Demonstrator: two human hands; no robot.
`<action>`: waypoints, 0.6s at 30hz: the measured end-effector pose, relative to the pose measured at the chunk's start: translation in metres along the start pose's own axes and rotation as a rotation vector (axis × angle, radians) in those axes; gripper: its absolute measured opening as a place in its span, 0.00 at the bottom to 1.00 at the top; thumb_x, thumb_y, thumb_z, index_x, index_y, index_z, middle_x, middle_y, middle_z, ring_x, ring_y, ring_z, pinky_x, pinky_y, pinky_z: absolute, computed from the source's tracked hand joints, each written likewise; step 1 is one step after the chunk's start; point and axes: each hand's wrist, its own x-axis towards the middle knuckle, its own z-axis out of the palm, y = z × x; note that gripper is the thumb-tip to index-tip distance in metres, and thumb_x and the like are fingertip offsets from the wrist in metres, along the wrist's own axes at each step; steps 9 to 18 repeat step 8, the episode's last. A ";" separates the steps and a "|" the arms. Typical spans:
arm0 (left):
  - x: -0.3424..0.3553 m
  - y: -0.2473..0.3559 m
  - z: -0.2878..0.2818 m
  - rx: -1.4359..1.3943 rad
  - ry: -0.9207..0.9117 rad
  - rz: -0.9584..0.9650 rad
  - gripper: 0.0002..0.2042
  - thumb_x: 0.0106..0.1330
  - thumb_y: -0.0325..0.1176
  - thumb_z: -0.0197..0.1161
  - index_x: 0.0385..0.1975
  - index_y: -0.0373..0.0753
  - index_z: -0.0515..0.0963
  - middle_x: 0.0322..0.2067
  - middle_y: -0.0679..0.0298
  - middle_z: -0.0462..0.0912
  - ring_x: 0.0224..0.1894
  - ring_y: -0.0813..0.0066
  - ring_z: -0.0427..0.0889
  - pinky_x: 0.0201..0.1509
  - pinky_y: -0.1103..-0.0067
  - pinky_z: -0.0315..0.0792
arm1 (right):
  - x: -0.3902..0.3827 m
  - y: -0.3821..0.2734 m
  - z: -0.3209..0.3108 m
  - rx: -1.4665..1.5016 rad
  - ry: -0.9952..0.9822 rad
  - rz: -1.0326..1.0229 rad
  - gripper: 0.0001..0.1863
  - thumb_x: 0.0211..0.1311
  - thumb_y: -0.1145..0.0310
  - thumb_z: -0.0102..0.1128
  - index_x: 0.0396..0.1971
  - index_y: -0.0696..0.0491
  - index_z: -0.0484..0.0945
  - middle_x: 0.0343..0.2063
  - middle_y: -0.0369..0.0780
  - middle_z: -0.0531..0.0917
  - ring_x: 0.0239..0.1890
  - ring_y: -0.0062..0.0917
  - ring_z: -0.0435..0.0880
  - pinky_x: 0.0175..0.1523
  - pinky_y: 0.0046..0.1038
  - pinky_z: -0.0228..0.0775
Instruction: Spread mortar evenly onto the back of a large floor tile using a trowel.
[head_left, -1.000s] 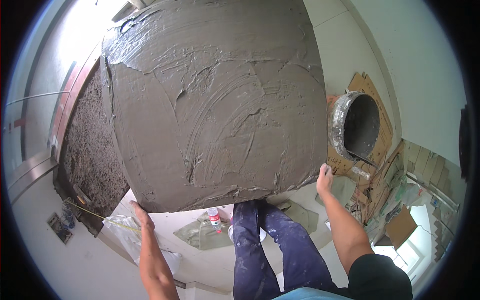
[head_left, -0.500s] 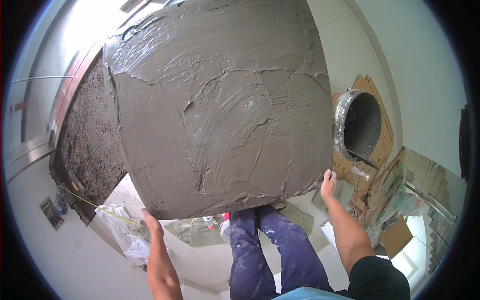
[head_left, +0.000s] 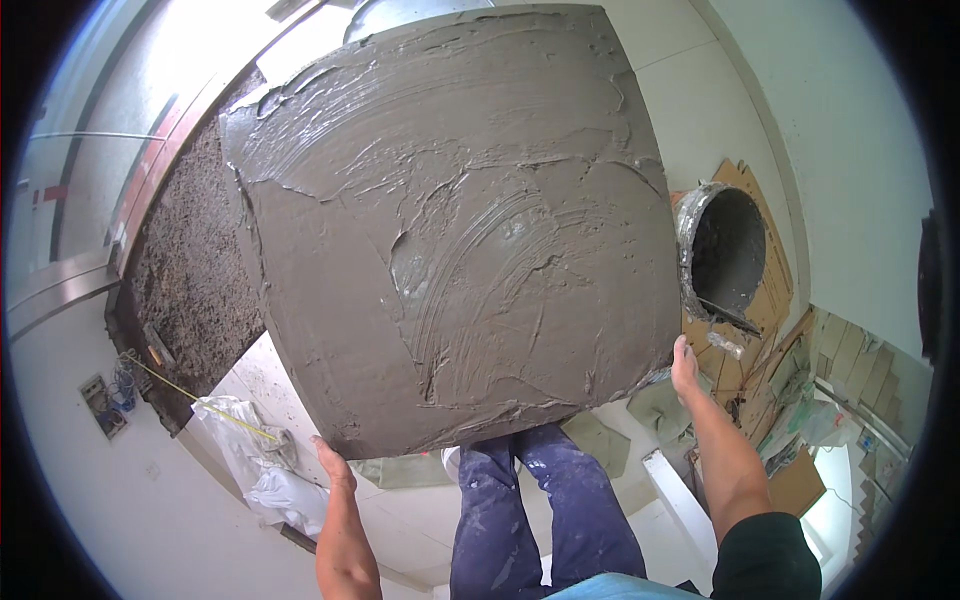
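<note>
A large square tile (head_left: 480, 260) fills the middle of the view, its upper face spread with wet grey mortar in curved trowel streaks. My left hand (head_left: 334, 464) grips its near left corner. At the near right corner my right hand (head_left: 685, 368) is closed on the edge, the thumb showing on top. The fingers of both hands are partly hidden beneath the tile. It is held up in front of my legs, covering much of the floor.
A mortar-caked bucket (head_left: 728, 250) lies on cardboard (head_left: 778, 285) at the right. Rough mortar bed (head_left: 190, 270) covers the floor at left, beside a glass door. White plastic bags (head_left: 285, 498) and a yellow tape measure (head_left: 210, 402) lie near the left wall.
Both hands have shifted the tile to the right and a little nearer to me. Its far edge now shows fully, with a round pale thing beyond it.
</note>
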 end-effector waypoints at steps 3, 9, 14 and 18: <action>-0.005 0.014 -0.009 0.041 0.003 0.004 0.42 0.77 0.64 0.35 0.72 0.25 0.54 0.73 0.50 0.59 0.74 0.58 0.58 0.77 0.70 0.49 | -0.010 -0.009 -0.013 -0.028 -0.041 -0.004 0.45 0.74 0.34 0.33 0.65 0.66 0.66 0.65 0.57 0.70 0.69 0.45 0.67 0.71 0.39 0.57; -0.030 0.057 -0.026 0.137 0.062 0.043 0.40 0.78 0.62 0.35 0.72 0.27 0.57 0.72 0.54 0.62 0.74 0.61 0.59 0.77 0.73 0.49 | -0.047 -0.023 -0.043 -0.180 -0.144 0.009 0.49 0.71 0.31 0.35 0.66 0.67 0.64 0.69 0.57 0.64 0.72 0.48 0.62 0.74 0.40 0.53; -0.030 0.057 -0.026 0.137 0.062 0.043 0.40 0.78 0.62 0.35 0.72 0.27 0.57 0.72 0.54 0.62 0.74 0.61 0.59 0.77 0.73 0.49 | -0.047 -0.023 -0.043 -0.180 -0.144 0.009 0.49 0.71 0.31 0.35 0.66 0.67 0.64 0.69 0.57 0.64 0.72 0.48 0.62 0.74 0.40 0.53; -0.030 0.057 -0.026 0.137 0.062 0.043 0.40 0.78 0.62 0.35 0.72 0.27 0.57 0.72 0.54 0.62 0.74 0.61 0.59 0.77 0.73 0.49 | -0.047 -0.023 -0.043 -0.180 -0.144 0.009 0.49 0.71 0.31 0.35 0.66 0.67 0.64 0.69 0.57 0.64 0.72 0.48 0.62 0.74 0.40 0.53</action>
